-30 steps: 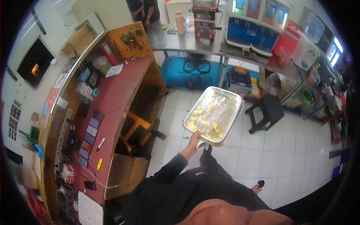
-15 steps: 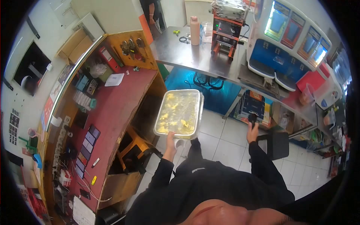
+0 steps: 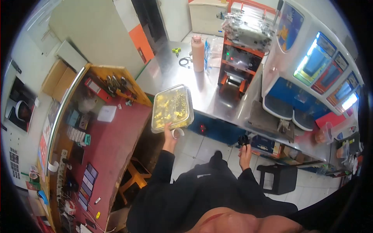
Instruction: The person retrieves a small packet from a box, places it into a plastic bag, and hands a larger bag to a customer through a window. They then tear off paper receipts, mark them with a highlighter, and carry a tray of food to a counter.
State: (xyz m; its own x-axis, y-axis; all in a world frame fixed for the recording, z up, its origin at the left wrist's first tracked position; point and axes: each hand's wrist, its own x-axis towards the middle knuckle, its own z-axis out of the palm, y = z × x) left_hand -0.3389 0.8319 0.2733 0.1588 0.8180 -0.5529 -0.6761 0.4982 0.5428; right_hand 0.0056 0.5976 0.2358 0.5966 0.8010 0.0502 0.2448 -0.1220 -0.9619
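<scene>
My left hand (image 3: 168, 136) grips the near edge of a clear plastic container (image 3: 171, 106) with a lid. Yellow and greenish pieces show through it. A small white cup-like item (image 3: 177, 133) is against the same hand, under the container's near edge. At the right, my right hand (image 3: 244, 152) is closed on a small black object (image 3: 243, 140), held low in front of the steel table (image 3: 167, 70). The container is beside the table's left end.
A pink bottle (image 3: 197, 54), a black cable (image 3: 184, 62) and an orange-black machine (image 3: 240, 58) stand on the steel table. Drink dispensers (image 3: 311, 66) are at right. A black stool (image 3: 279, 179) is on the floor. The red counter (image 3: 116, 136) and orange stool (image 3: 134, 180) lie left.
The view has moved toward the steel table, which looks nearer. The container sits further left and higher in view. The person seen at the top has left the view.
</scene>
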